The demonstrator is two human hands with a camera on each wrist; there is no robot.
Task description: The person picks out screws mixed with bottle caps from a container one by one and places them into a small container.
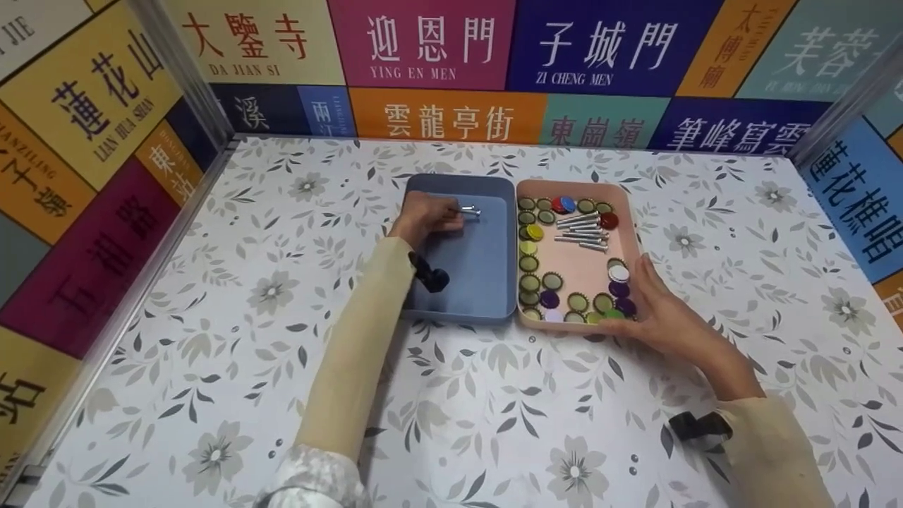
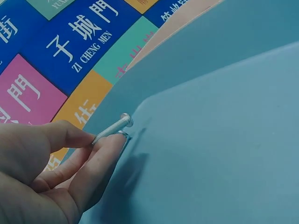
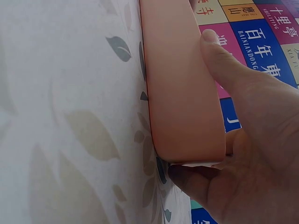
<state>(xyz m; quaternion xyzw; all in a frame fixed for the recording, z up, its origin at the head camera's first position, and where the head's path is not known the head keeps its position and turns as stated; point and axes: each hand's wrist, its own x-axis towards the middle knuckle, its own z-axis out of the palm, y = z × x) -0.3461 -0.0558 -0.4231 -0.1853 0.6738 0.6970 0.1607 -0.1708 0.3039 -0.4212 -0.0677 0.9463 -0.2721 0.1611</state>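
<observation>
Over the blue tray (image 1: 480,282), my left hand (image 1: 426,215) pinches silver screws (image 1: 471,211) between thumb and fingers. In the left wrist view one threaded screw (image 2: 113,128) juts past the fingertips, and a second head shows partly behind a finger. My right hand (image 1: 667,317) grips the near right corner of the pink tray (image 1: 575,190), its digits on the outer wall and rim. Inside that tray, several silver screws (image 1: 582,233) lie in a loose group. Bottle caps (image 1: 552,281) of several colours line its sides, some face up, others upside down.
Both trays stand side by side on a table (image 1: 494,409) covered in a floral print. Colourful panels with place names (image 1: 430,42) rise behind and at the sides. Black wrist straps (image 1: 429,274) sit on both forearms.
</observation>
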